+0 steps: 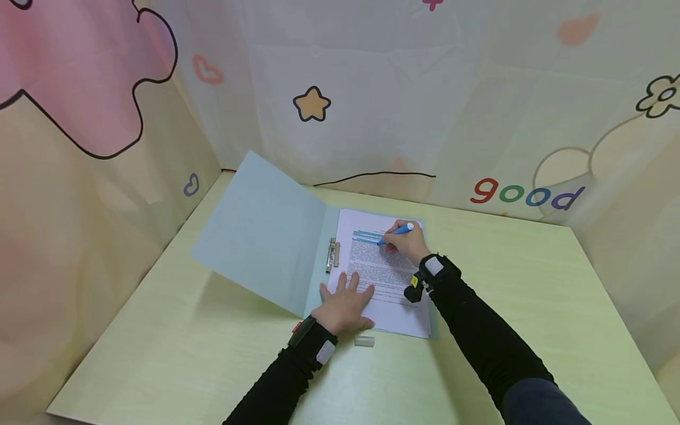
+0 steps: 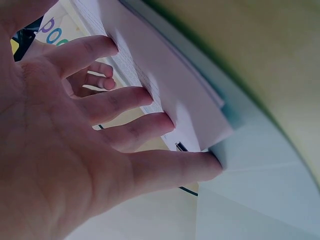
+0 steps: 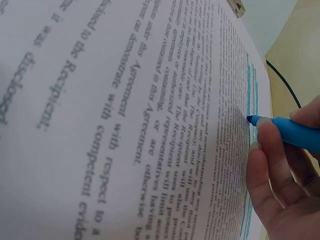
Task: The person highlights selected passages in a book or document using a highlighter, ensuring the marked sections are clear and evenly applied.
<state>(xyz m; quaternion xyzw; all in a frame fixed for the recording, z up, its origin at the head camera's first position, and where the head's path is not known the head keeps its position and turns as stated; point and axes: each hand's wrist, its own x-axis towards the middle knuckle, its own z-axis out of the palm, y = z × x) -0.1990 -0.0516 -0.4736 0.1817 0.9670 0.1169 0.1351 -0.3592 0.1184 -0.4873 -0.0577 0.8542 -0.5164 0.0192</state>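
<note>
A blue marker [image 1: 402, 228] is held in my right hand [image 1: 408, 242], its tip on the upper part of a printed sheet [image 1: 393, 319]. In the right wrist view the marker [image 3: 295, 133] is pinched between thumb and fingers, tip at the text, beside blue lines [image 3: 248, 80] drawn along the print. My left hand [image 1: 345, 304] rests spread on the sheet's lower left. In the left wrist view the fingertips of my left hand [image 2: 75, 110] touch the paper [image 2: 150, 65], and one reaches the folder's surface. The sheet lies in an open light-blue folder [image 1: 265, 230].
A metal clip [image 1: 332, 255] sits at the sheet's left edge, on the folder's spine side. The folder's cover stands tilted up to the left. A small whitish cylinder [image 1: 364, 341] lies on the table [image 1: 159, 366] below the folder. A patterned curtain [image 1: 372, 106] hangs behind.
</note>
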